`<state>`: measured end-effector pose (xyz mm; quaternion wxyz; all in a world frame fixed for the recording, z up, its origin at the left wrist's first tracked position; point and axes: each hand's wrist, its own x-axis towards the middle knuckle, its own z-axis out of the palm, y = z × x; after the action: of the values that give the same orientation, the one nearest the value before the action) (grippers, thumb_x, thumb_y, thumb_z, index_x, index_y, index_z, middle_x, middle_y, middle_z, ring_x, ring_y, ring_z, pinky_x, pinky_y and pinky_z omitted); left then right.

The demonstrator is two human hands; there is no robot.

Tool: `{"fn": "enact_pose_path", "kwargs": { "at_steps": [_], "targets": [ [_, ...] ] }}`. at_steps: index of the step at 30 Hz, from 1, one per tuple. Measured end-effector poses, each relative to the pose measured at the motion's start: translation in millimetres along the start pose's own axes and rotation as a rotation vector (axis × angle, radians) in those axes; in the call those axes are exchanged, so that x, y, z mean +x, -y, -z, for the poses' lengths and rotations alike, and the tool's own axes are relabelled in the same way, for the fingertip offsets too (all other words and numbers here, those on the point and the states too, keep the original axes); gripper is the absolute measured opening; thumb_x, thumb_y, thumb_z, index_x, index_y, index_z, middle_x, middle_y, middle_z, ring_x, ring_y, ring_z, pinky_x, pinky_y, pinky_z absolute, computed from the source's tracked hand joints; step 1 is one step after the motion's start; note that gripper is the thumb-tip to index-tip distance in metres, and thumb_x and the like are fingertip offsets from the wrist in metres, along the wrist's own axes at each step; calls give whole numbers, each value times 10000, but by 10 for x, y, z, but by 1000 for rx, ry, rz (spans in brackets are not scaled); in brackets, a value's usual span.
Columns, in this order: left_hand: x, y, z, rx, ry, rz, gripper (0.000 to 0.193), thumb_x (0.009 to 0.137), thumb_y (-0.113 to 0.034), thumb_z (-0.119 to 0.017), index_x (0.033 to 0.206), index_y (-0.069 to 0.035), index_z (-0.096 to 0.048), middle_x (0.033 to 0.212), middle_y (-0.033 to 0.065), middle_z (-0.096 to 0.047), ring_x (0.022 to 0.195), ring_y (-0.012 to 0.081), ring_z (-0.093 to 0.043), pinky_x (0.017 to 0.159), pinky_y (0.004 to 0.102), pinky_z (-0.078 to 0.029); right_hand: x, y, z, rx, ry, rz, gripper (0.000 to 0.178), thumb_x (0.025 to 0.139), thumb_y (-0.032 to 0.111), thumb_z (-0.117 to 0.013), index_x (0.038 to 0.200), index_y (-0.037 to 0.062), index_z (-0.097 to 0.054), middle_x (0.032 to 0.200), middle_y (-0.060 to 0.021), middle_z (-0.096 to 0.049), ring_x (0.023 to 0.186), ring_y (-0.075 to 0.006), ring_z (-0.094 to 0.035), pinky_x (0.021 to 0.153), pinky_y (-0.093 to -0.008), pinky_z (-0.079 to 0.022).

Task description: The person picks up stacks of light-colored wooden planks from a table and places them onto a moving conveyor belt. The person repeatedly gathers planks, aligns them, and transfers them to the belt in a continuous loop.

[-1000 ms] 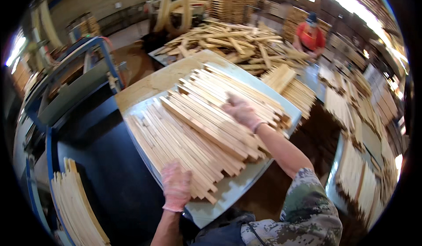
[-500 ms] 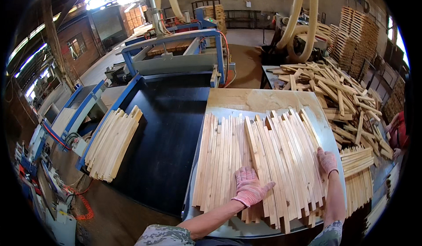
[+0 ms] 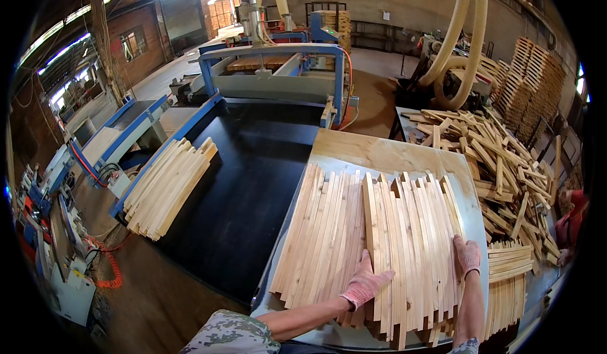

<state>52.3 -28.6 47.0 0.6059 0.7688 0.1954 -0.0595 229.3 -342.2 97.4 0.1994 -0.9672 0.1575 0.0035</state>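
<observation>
A broad row of pale wooden strips (image 3: 414,240) lies side by side on a metal-topped table (image 3: 465,164), its ends uneven. The strips right of centre stand higher than the flatter ones (image 3: 322,227) on the left. My left hand (image 3: 367,282), in a pinkish knit glove, grips the left edge of the higher group, thumb over the top and fingers down its side. At that group's right edge, my right hand (image 3: 468,255), gloved alike, presses with curled fingers. The fingertips of both hands are partly hidden.
A black conveyor belt (image 3: 253,164) runs beside the table toward a blue-framed machine (image 3: 272,57). On its left edge lies a bundle of strips (image 3: 171,186). Loose offcuts (image 3: 506,158) and stacked strips (image 3: 508,291) are to the right, near a person in red (image 3: 571,218).
My left hand has gone from lying spread across the strips to gripping the higher group's left edge. My right hand stays at the right edge. The view has shifted slightly.
</observation>
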Motion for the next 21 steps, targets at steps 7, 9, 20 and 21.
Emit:
{"fn": "enact_pose_path", "kwargs": {
  "at_steps": [7,9,20,21],
  "targets": [
    [147,289,-80,-202,-92,-67,1255,846,-437,-873,1695,97,-118,1583,309,-492,1465,356,-514,1228,381,-394,8,-101,-224,6,-164,95,770,923,650,-707,1001,-115,-757,1077,-368,-731,1074,-498,-702,952,-515,-540],
    [-43,125,128,-163,-104,-50,1254,839,-410,-884,1694,97,-119,1572,293,-516,1442,337,-539,1212,379,-409,-149,-54,-157,40,-181,115,762,921,640,-717,973,-120,-746,1041,-360,-731,1026,-495,-700,924,-521,-534],
    [-552,257,2132,-488,-158,-246,932,902,-167,-827,1647,-1,-291,1443,149,-596,1293,222,-602,1117,380,-504,-1318,2047,-28,23,-34,353,725,912,649,-709,842,-72,-680,954,-312,-697,956,-472,-676,839,-531,-519],
    [-585,246,2429,-534,-168,-308,910,901,-145,-817,1639,-5,-305,1435,135,-598,1291,215,-600,1119,381,-504,-1482,2283,-78,3,-28,419,726,908,654,-708,847,-69,-682,957,-312,-700,962,-474,-679,841,-530,-520]
  ]
}}
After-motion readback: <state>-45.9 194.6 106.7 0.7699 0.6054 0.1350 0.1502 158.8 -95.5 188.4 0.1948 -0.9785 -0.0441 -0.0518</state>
